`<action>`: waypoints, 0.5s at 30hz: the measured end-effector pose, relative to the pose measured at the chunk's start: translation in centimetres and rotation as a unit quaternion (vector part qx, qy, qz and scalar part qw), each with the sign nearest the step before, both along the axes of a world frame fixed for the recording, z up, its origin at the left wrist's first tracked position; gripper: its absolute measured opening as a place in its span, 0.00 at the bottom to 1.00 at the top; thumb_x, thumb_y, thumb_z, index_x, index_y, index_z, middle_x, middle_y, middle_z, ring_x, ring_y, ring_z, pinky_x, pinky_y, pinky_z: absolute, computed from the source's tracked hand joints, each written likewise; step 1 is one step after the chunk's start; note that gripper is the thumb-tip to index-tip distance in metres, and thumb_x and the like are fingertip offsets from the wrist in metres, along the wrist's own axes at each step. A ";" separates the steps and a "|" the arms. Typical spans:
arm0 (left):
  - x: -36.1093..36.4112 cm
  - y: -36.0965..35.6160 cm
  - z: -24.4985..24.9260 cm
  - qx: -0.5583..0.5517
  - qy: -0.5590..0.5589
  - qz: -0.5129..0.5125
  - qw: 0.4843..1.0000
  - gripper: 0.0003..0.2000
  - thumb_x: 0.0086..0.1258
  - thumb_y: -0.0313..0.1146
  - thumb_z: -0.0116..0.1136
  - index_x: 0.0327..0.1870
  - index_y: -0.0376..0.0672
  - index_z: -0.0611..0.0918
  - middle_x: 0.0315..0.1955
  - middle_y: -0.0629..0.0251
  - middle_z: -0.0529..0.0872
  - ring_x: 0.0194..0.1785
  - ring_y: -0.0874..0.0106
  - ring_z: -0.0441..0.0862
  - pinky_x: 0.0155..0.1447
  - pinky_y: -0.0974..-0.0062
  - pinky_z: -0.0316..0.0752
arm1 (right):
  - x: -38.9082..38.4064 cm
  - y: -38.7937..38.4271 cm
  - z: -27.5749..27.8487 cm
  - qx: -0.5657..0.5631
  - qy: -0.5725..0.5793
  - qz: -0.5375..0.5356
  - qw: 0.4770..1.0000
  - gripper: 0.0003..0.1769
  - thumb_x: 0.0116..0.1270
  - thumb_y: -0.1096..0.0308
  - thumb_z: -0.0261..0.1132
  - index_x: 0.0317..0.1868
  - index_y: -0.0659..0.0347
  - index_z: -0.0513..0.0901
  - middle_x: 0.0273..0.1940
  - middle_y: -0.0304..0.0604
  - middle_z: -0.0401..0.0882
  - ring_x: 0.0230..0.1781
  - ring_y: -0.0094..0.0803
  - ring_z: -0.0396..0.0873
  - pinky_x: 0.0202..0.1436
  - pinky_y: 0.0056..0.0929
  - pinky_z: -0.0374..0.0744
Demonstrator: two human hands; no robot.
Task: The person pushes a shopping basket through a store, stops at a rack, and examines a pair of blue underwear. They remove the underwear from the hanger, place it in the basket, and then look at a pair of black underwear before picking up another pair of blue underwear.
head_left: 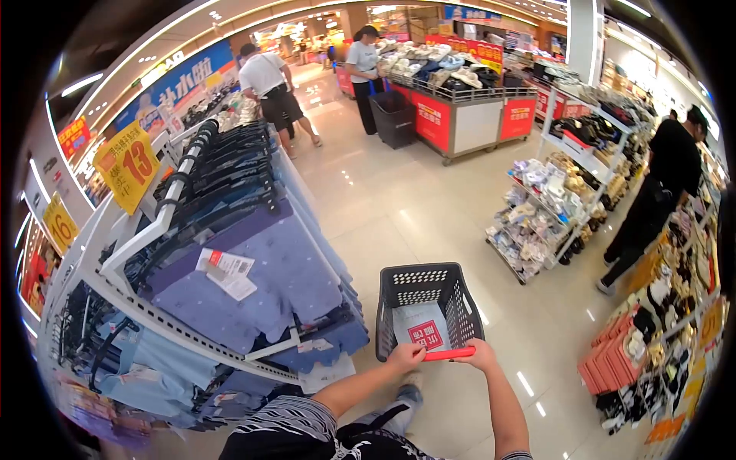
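Observation:
My left hand [405,356] is closed on the left end of a red handle [449,353]. At the handle's right end, my right hand [479,355] is wrapped round it too. The handle belongs to a dark grey basket [389,295] with perforated walls, which is in front of me above the floor. Inside the basket lies a flat pale item with a red printed label [425,334].
Folded blue clothes [253,268] hang on a white rack at the left. A shoe shelf [548,203] stands at the right, near a person in black [663,180]. Two people [268,77] [363,73] are by display bins [475,126]. Shiny floor [383,199] lies between.

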State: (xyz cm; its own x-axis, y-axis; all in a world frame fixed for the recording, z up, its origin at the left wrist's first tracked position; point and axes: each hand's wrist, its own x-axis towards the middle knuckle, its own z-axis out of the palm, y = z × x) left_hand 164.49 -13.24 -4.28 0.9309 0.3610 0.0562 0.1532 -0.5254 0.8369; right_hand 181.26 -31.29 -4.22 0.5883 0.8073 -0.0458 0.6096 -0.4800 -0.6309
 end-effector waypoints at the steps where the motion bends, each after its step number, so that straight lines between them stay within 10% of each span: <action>1: 1.4 1.0 0.1 0.005 0.000 -0.007 1.000 0.11 0.58 0.37 0.48 0.23 0.38 0.76 0.17 0.51 0.74 0.22 0.58 0.75 0.26 0.66 0.66 | 1.9 1.3 -0.1 0.002 -0.001 0.010 1.000 0.26 0.31 0.48 0.74 0.21 0.60 0.75 0.23 0.43 0.75 0.27 0.39 0.75 0.31 0.33 0.73; 15: 16.3 15.9 -0.5 0.016 -0.011 0.202 0.979 0.11 0.57 0.37 0.47 0.21 0.40 0.77 0.18 0.54 0.77 0.25 0.56 0.76 0.28 0.62 0.68 | 21.4 23.0 -0.5 -0.032 0.076 0.164 0.983 0.21 0.36 0.56 0.75 0.27 0.58 0.78 0.26 0.41 0.78 0.29 0.34 0.76 0.35 0.28 0.74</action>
State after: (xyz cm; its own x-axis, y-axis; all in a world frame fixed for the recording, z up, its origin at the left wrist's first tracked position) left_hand 180.74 2.68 -4.83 0.7109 0.6973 0.0917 0.3369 -0.4521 0.8259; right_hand 202.64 -8.26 -4.70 0.2789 0.9452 -0.1700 0.6392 -0.3148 -0.7017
